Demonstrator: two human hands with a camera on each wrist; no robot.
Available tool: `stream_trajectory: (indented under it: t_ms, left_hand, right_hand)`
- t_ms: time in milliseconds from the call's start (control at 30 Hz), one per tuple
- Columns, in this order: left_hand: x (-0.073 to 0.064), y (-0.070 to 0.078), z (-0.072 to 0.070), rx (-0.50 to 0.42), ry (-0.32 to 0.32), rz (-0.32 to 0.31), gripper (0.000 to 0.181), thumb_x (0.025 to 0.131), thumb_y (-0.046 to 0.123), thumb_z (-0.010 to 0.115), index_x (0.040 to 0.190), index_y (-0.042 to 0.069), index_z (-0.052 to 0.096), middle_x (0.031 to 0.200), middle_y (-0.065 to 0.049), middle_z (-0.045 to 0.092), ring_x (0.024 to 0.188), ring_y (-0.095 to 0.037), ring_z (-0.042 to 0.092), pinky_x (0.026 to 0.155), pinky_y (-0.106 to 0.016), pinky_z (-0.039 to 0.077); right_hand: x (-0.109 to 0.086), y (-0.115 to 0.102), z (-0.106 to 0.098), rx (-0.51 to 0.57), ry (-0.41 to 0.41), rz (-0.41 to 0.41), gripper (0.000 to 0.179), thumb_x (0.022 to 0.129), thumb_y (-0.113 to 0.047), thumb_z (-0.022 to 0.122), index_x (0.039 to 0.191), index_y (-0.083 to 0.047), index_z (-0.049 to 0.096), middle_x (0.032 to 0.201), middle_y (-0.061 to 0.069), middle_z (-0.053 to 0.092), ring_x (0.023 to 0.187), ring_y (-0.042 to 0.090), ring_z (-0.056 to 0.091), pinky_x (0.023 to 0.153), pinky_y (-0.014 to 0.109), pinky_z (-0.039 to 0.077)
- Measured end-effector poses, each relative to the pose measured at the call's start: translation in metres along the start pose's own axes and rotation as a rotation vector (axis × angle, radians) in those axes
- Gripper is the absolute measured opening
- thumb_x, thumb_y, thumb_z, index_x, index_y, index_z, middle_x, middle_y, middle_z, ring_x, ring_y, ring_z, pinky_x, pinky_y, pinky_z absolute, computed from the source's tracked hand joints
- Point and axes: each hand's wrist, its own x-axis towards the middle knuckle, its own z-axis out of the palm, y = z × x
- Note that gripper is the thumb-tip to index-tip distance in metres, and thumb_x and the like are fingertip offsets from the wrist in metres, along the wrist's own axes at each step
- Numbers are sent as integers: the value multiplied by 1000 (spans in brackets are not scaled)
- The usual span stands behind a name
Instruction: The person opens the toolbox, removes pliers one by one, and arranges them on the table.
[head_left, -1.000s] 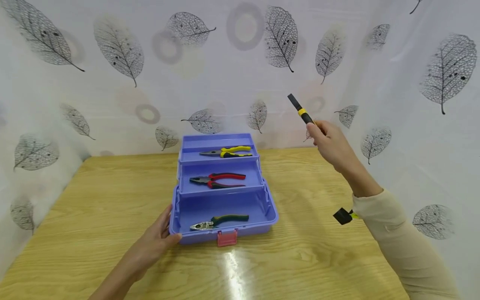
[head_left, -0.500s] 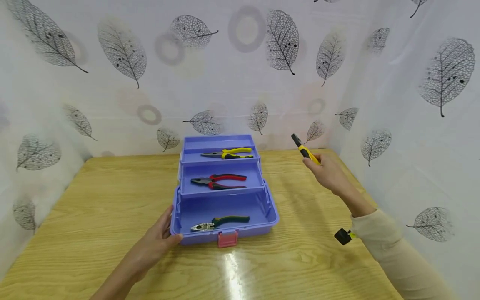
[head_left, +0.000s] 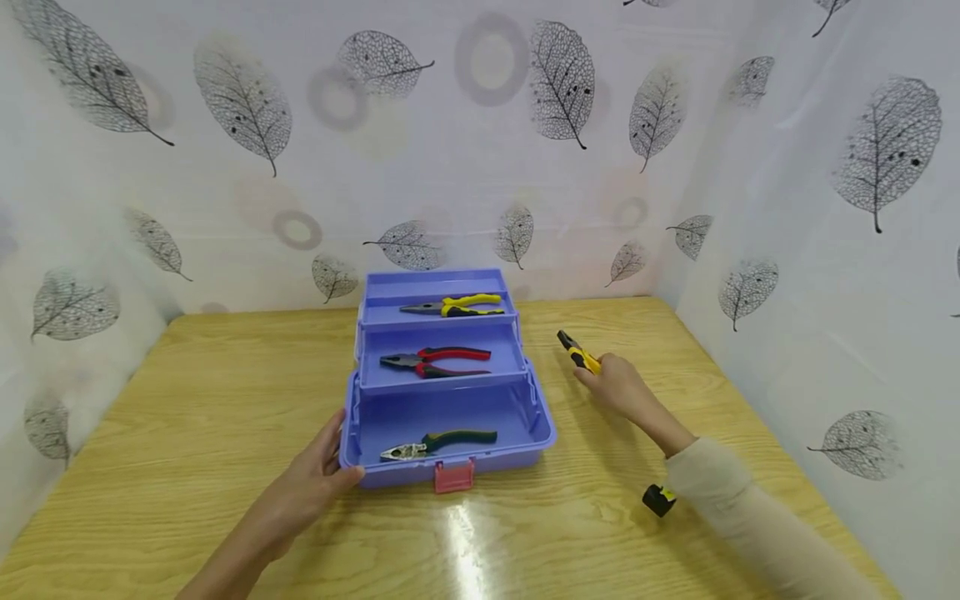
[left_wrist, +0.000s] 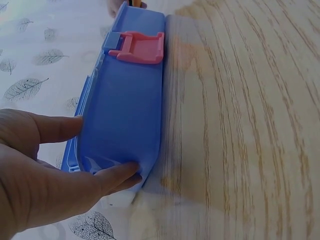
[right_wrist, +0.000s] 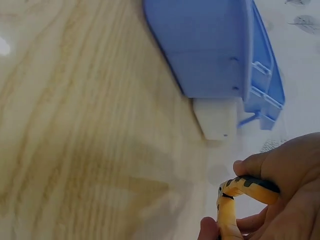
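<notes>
A blue-purple toolbox (head_left: 450, 477) stands with its tiers spread out in the head view. My left hand (head_left: 311, 479) grips its front left corner; the left wrist view puts the thumb at the rim and the fingers against the outer wall. Right of the box, my right hand (head_left: 618, 385) holds pliers (head_left: 581, 357) with yellow and black handles, their dark head pointing up and left. Long-nose pliers (head_left: 452, 307) lie in the top tier, red-handled pliers (head_left: 435, 361) in the middle tier. Dark green-handled pliers (head_left: 442, 442) rest in the bottom compartment.
The toolbox sits on a wood-grain table (head_left: 187, 433). White leaf-printed cloth (head_left: 435, 183) rises behind and at both sides. At the box front hangs a pink latch (head_left: 454, 476). A small black block (head_left: 659, 500) shows beside the right sleeve.
My right hand has come down with the yellow and black pliers and shifted left, close to the toolbox's right side. My left hand stays on the corner.
</notes>
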Motion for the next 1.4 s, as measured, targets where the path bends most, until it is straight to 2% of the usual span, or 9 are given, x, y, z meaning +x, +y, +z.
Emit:
stream_trajectory:
  t_ms: [233, 467, 833, 1000, 1167, 1400]
  left_hand:
    - [0, 0, 0, -1, -1, 3, 92, 100, -1, 58, 163, 0, -9, 167, -32, 2, 152, -49, 15, 121, -55, 23]
    - [2, 0, 1, 5, 1, -3, 92, 100, -1, 58, 163, 0, -9, 167, -32, 2, 152, -49, 13, 122, -56, 22]
    - [3, 1, 1, 9, -2, -21, 92, 100, 0, 58, 163, 2, -9, 168, -31, 1, 152, -49, 12, 122, -57, 21]
    - [2, 1, 1, 7, -2, -16, 92, 100, 0, 58, 164, 2, -9, 168, -31, 1, 152, -49, 12, 122, -57, 21]
    - [1, 2, 0, 5, -2, -14, 92, 101, 0, 58, 163, 2, -9, 167, -32, 1, 152, -49, 12, 122, -57, 21]
    - [1, 1, 0, 11, -4, -17, 92, 101, 0, 58, 163, 2, -10, 167, -32, 1, 152, -49, 13, 121, -57, 23]
  right_hand:
    - [3, -7, 21, -83, 27, 6, 44, 103, -33, 62, 92, 9, 55, 75, 14, 52, 63, 23, 50, 53, 34, 45]
    - [4, -13, 34, -130, 19, 49, 48, 103, -35, 62, 97, 12, 56, 88, 21, 52, 68, 28, 52, 56, 38, 49]
    - [4, -18, 39, -253, 68, -3, 44, 97, -31, 67, 83, 9, 58, 85, 21, 51, 64, 31, 57, 53, 46, 55]
    - [2, -20, 40, -322, 51, 25, 46, 96, -39, 66, 80, 3, 58, 83, 19, 54, 67, 32, 58, 53, 49, 54]
    - [3, -20, 39, -398, 44, 22, 51, 97, -48, 67, 75, -2, 57, 80, 16, 56, 68, 31, 58, 54, 46, 54]
    - [1, -21, 39, -383, -1, 37, 53, 98, -51, 65, 75, -3, 58, 87, 19, 56, 65, 29, 57, 51, 43, 51]
